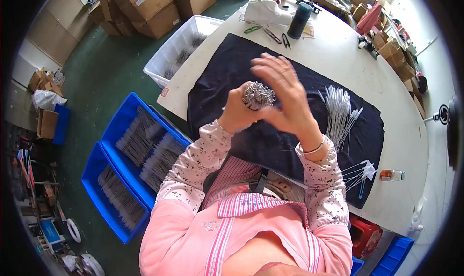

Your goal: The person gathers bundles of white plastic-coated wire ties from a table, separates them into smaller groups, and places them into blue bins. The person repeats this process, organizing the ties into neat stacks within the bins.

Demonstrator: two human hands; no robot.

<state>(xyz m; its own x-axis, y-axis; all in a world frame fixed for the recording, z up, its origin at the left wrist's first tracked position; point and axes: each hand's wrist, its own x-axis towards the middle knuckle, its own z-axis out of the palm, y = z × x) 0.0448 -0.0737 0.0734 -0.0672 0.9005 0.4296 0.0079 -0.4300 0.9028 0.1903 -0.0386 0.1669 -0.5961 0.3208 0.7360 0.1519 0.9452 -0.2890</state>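
Note:
My left hand [234,110] is wrapped round a tight bundle of thin wire brushes [258,96], whose looped metal ends point up toward me. Beside the bundle is my right hand [289,98], its fingers stretched out and a little blurred by motion; its palm side faces the loops, and I cannot tell whether it touches them. Both hands are above a dark cloth [220,68] on the table. To the right on the cloth lies a loose pile of thin white-bristled brushes [337,109]. Nearer me, several wires fan out from a white tag [368,170].
Blue bins [104,145] of brushes stand left of the table, with a white tub [159,63] behind them. On the white table [406,126] are a dark cylindrical container [300,21], pliers [271,35], small snips [286,41] and a glass jar [392,175]. Cardboard boxes [152,17] sit farther back.

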